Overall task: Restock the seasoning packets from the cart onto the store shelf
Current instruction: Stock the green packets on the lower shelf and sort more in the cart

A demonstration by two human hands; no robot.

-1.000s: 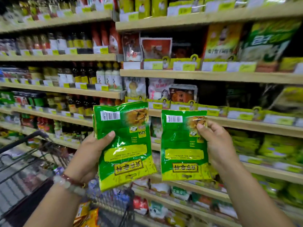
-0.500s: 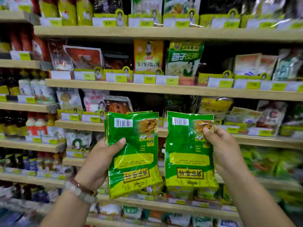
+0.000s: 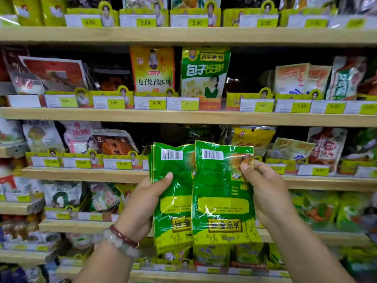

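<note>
Two green and yellow seasoning packets are held upside down in front of the shelves. My left hand [image 3: 146, 203] grips the left packet [image 3: 173, 201] by its left edge, thumb on the front. My right hand [image 3: 263, 193] pinches the right packet [image 3: 222, 193] near its top right corner. The right packet overlaps the left one's right edge. Both hang before a dark gap [image 3: 175, 133] on the middle wooden shelf [image 3: 85, 173]. The cart is out of view.
Wooden shelves run across the whole view, packed with seasoning bags and yellow price tags. A tall green bag [image 3: 205, 72] and an orange bag [image 3: 152, 69] stand on the shelf above. More green packets [image 3: 314, 209] lie on a lower shelf at the right.
The view has swung right and up, and the cart has left the frame. My two hands have come together, so the right packet now overlaps the left one.
</note>
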